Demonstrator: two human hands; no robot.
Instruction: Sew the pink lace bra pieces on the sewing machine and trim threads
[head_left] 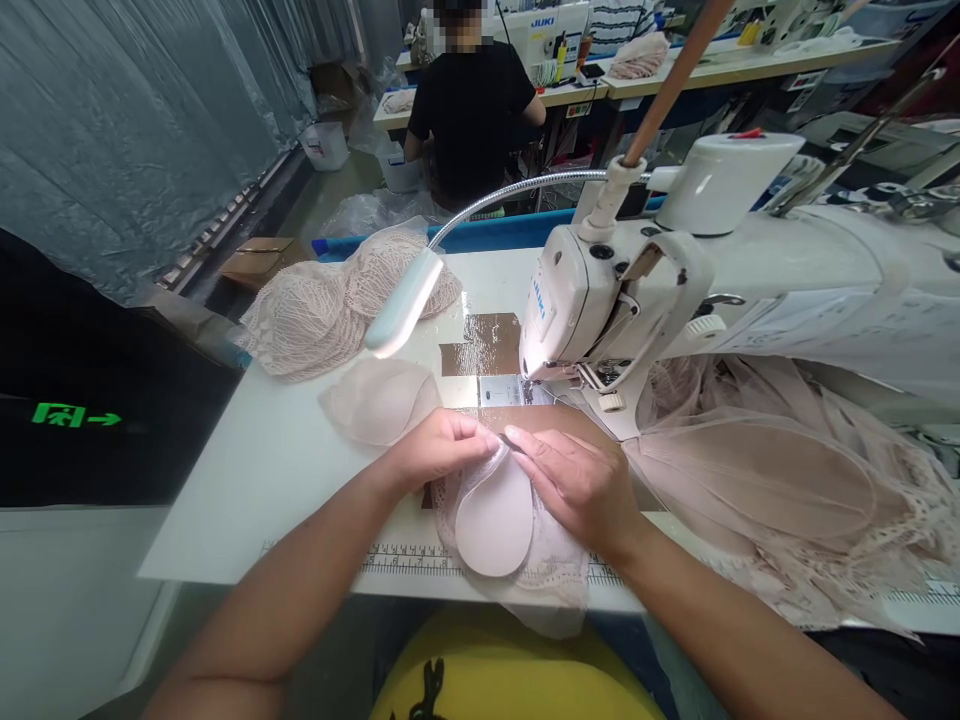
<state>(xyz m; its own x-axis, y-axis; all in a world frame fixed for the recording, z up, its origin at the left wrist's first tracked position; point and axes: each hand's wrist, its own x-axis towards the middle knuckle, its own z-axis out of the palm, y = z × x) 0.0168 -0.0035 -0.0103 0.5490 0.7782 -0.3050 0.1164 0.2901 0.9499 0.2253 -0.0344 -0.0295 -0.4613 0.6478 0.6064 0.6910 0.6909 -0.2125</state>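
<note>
My left hand [448, 446] pinches the top edge of a pale pink bra cup [495, 525] with lace around it. Close beside it, my right hand [576, 482] is closed on the same edge, thumb and fingers pressed together. The rounded cup hangs below the fingertips over the table's front edge, its lace and mesh spread to the right. Just beyond my hands is the needle area of a white sewing machine [574, 290]. A sheer beige cup piece [379, 400] lies left of my hands.
Lace cups [307, 320] are piled at the table's back left, under a lamp [405, 305] on a bendy neck. Beige mesh and lace pieces [765, 470] cover the right side. A printed ruler [405, 562] runs along the front edge. A person [472, 115] sits at another machine ahead.
</note>
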